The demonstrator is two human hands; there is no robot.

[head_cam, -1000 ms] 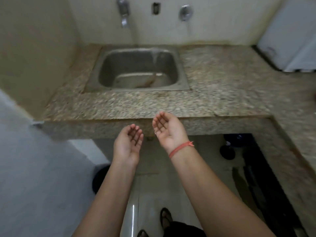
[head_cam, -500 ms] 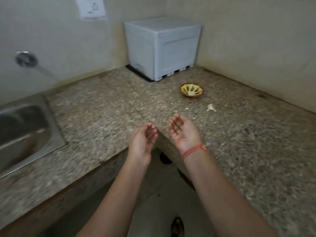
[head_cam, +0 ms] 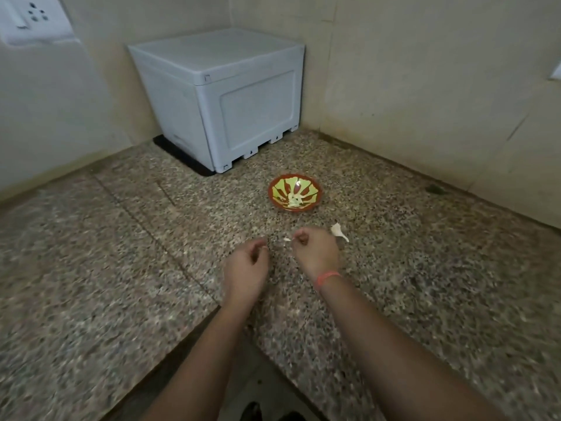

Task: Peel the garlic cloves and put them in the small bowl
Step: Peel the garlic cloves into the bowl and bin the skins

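A small red-brown bowl (head_cam: 317, 190) with a yellow-green pattern stands on the speckled stone counter and has pale peeled garlic (head_cam: 294, 202) inside. Just in front of it, my right hand (head_cam: 315, 253), with an orange band on the wrist, pinches a small white scrap of garlic skin (head_cam: 287, 239) at its fingertips. My left hand (head_cam: 246, 264) hovers beside it, palm down, with curled fingers and nothing visible in them. A white garlic piece (head_cam: 338, 230) lies on the counter right of my right hand.
A white plastic box (head_cam: 224, 98) sits in the corner behind the bowl on a dark mat. Walls close off the counter at the back and right. The counter's inner edge (head_cam: 194, 326) runs under my forearms, with floor below. A wall socket (head_cam: 33, 16) is upper left.
The view swung right from the sink to the counter corner. Both hands turned from palms up and open to palms down with curled fingers, and moved forward near the bowl.
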